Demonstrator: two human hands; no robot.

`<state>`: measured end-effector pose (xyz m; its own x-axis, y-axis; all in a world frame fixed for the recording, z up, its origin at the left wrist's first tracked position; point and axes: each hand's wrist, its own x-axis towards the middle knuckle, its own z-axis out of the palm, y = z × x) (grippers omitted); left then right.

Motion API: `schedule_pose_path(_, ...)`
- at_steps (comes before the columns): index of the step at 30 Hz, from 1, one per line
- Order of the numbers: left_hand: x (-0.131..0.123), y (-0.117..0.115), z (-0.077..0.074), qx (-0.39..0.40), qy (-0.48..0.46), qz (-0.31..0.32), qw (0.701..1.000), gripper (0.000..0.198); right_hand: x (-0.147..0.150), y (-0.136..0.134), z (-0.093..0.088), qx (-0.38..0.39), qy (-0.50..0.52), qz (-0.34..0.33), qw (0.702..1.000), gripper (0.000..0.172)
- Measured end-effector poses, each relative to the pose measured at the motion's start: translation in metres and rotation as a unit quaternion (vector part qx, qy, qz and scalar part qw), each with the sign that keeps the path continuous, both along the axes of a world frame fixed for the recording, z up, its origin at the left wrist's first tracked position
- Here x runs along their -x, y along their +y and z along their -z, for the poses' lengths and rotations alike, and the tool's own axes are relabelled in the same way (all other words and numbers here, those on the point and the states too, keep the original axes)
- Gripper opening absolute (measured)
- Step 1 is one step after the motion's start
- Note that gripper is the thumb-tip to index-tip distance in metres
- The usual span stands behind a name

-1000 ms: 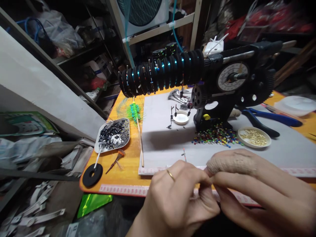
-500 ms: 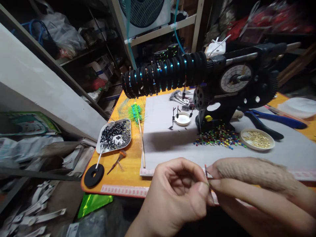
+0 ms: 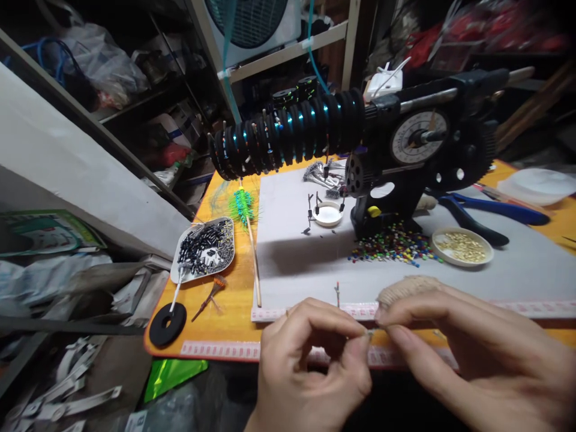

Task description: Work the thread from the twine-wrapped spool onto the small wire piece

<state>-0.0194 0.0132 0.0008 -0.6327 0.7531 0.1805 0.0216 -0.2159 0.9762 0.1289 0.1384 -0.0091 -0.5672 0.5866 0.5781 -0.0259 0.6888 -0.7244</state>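
Over the table's front edge, my left hand [image 3: 315,354] has its thumb and index fingertip pinched together. My right hand [image 3: 468,342] pinches close beside it, one finger wrapped in a tan ribbed cover [image 3: 407,291]. A thin, tiny thing spans the short gap between the fingertips; I cannot tell its kind. Just past my left knuckles shows a small upright red-tipped piece [image 3: 337,294]; whether it lies on the mat or hangs from the hand is unclear. Nearest beyond the hands are a heap of coloured beads [image 3: 391,249] and a round dish of gold-coloured bits [image 3: 463,247].
A black machine [image 3: 405,144] carries foam rings [image 3: 292,135] on its long arm over the white mat [image 3: 288,288]. Left stand a tray of black and grey pieces [image 3: 207,251], a black foam ring [image 3: 167,324] and a green bristly stick [image 3: 243,207]. Blue-handled pliers [image 3: 504,210] lie right.
My right hand has turned and drawn slightly away from the left, opening a small gap between the fingertips. The red-tipped piece now shows farther left. The view has shifted a little.
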Motion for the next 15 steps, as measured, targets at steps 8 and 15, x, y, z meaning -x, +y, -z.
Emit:
schedule_pose_path(8, 0.013, 0.006, 0.003, -0.024, 0.183, 0.022, 0.983, 0.041, -0.008, -0.012, 0.018, 0.104, 0.015, 0.056, 0.993, 0.037)
schedule_pose_path(15, 0.027, 0.017, 0.002, -0.134, 0.383, -0.006, 0.914, 0.028, -0.001, -0.014, 0.006, 0.173, 0.005, 0.008, 0.985, 0.028)
